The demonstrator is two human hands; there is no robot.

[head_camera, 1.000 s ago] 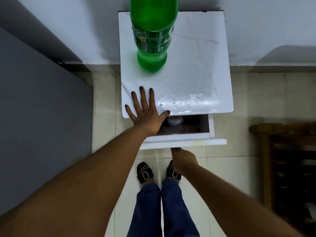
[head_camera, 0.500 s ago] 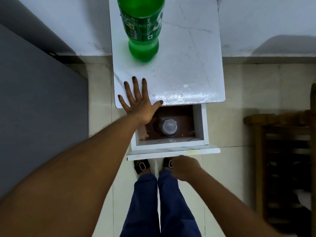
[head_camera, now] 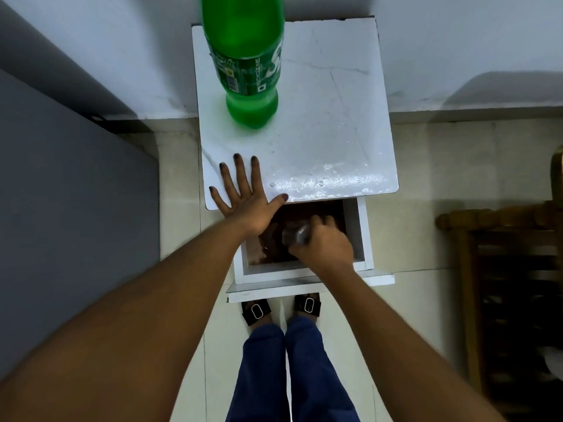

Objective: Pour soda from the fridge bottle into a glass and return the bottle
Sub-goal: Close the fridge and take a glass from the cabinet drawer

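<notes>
A green soda bottle (head_camera: 248, 71) stands upright at the back left of a small white table (head_camera: 329, 126). Below the tabletop a white drawer (head_camera: 361, 239) is pulled out. My left hand (head_camera: 243, 199) lies flat and open on the table's front left corner. Inside the drawer my right hand (head_camera: 323, 242) is closed around a clear glass (head_camera: 295, 236), which looks blurred and is partly hidden by my fingers.
A grey panel (head_camera: 70, 193) fills the left side. A dark wooden rack (head_camera: 502, 284) stands at the right. The table backs onto a white wall (head_camera: 457, 41). My feet in black sandals (head_camera: 280, 309) are on the tiled floor under the drawer front.
The drawer has slid further out. My right hand left the drawer front, reached inside and closed on the glass. My left hand stayed flat on the table.
</notes>
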